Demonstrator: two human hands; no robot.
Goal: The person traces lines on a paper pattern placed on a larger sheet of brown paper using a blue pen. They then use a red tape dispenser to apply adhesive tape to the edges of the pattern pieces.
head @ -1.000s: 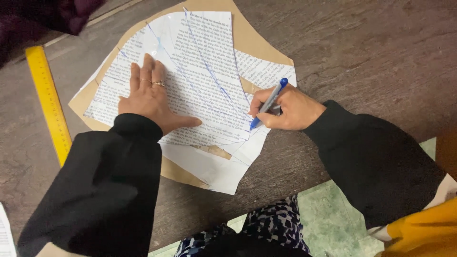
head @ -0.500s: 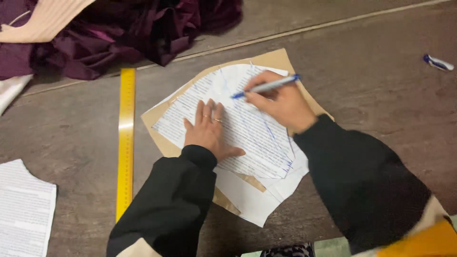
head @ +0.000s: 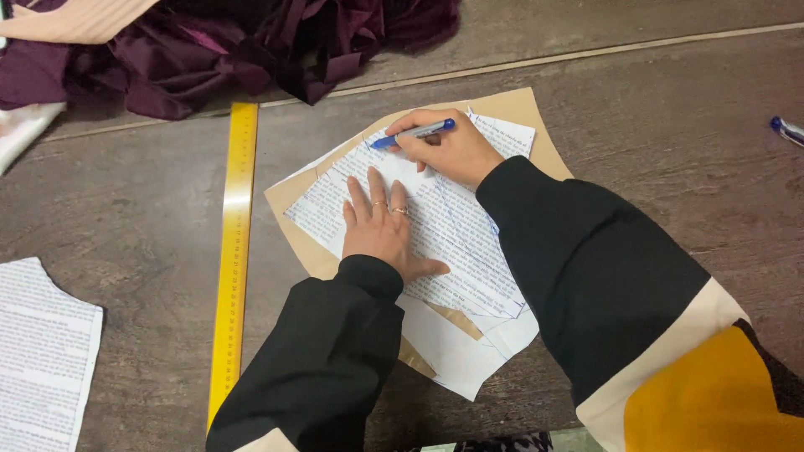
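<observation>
- Left hand [head: 381, 230] lies flat, fingers spread, palm down on the printed paper [head: 435, 222]; its grip is open, pressing rather than holding anything.
- Right hand [head: 448, 151] has its grip closed around a blue pen [head: 414, 134], the tip touching the upper left part of the sheet.
- That printed paper sits mid-desk, marked with blue lines, on top of a tan cardboard piece [head: 511, 109] that sticks out around its edges.
- A plain white sheet [head: 452, 351] pokes out from under the stack at the near side.
- Just left of the cardboard, a long yellow ruler [head: 234, 243] runs away from the person, flat on the desk [head: 653, 109].
- The desk is dark, grey-brown wood grain, with a pale seam line crossing its far part.
- Far left, dark purple fabric [head: 251, 42] is heaped in folds, a beige piece [head: 75, 18] lying on it.
- Near left edge, another printed sheet [head: 42, 351] lies well apart from the hands.
- Far right edge, a second pen [head: 787, 130] is only partly in view.
- Both sleeves are black; the right one shows cream and yellow bands.
</observation>
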